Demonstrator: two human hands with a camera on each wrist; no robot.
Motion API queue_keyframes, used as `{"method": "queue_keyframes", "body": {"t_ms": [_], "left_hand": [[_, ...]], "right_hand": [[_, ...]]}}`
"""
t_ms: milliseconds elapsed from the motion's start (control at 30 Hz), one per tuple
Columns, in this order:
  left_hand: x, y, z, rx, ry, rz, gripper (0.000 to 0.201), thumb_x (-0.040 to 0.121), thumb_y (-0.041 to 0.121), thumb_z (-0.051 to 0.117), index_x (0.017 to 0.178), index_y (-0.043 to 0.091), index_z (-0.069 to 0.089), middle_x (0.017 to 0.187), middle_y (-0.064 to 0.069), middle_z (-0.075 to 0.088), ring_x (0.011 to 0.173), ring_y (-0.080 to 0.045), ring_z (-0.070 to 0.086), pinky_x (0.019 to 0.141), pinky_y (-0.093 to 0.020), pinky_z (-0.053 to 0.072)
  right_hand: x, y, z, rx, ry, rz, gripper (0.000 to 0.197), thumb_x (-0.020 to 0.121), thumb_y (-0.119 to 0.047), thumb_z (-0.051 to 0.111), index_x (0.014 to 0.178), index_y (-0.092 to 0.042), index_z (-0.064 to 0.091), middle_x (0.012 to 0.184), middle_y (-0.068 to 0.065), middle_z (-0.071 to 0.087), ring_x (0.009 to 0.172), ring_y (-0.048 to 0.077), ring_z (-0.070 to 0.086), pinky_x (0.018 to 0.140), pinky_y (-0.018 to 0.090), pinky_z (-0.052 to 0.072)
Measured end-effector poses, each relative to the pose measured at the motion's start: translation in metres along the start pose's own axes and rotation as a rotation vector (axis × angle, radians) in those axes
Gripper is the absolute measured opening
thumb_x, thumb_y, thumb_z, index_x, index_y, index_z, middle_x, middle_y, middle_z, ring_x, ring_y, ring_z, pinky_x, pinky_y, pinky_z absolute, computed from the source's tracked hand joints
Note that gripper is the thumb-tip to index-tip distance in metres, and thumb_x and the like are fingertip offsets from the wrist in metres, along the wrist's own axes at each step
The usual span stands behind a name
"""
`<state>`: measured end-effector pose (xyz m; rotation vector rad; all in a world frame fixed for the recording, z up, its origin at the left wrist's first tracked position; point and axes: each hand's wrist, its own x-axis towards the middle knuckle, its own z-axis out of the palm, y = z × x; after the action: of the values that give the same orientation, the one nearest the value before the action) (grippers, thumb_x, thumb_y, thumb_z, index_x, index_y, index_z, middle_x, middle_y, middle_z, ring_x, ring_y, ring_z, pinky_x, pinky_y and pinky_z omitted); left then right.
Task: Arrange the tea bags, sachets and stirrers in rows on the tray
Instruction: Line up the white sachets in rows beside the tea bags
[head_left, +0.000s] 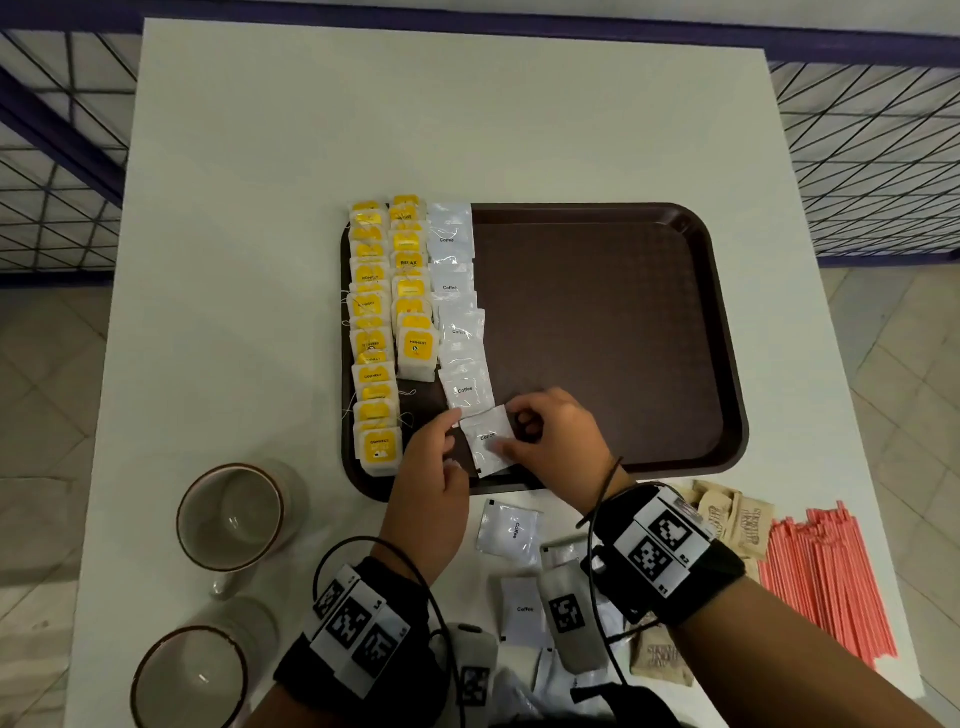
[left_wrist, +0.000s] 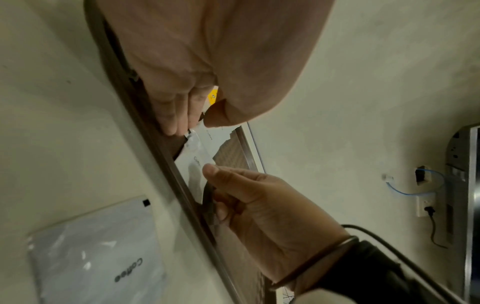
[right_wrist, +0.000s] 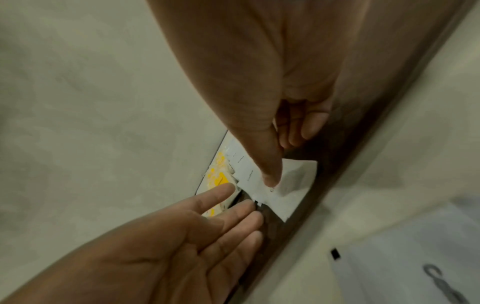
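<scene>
A brown tray (head_left: 597, 312) holds two columns of yellow tea bags (head_left: 387, 322) at its left and one column of white coffee sachets (head_left: 457, 312) beside them. Both hands meet at the near end of that column over one coffee sachet (head_left: 483, 447) lying on the tray. My right hand (head_left: 550, 441) pinches its right side, thumb on top (right_wrist: 270, 176), fingers curled. My left hand (head_left: 441, 441) touches the sachet's left edge with straight fingers (right_wrist: 233, 207). The left wrist view shows the same sachet (left_wrist: 197, 152) under the right thumb.
Loose coffee sachets (head_left: 509, 530) lie on the white table in front of the tray, with brown sugar sachets (head_left: 737, 519) and a pile of red stirrers (head_left: 826, 577) to the right. Two mugs (head_left: 234, 514) stand near left. The tray's right part is bare.
</scene>
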<state>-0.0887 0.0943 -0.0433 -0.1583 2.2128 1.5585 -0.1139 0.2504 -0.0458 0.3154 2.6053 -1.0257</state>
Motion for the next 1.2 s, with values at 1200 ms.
{"method": "queue_keyframes", "body": {"t_ms": [1200], "left_hand": [[0.019, 0.007, -0.003, -0.005, 0.048, 0.024, 0.053, 0.090, -0.007, 0.036, 0.136, 0.019, 0.040, 0.123, 0.011, 0.047, 0.116, 0.000, 0.043, 0.088, -0.001, 0.030]], "right_hand": [[0.018, -0.008, 0.008, 0.341, 0.156, 0.025, 0.030, 0.081, -0.004, 0.064, 0.110, -0.012, 0.064, 0.101, 0.004, 0.066, 0.081, 0.006, 0.060, 0.073, -0.001, 0.041]]}}
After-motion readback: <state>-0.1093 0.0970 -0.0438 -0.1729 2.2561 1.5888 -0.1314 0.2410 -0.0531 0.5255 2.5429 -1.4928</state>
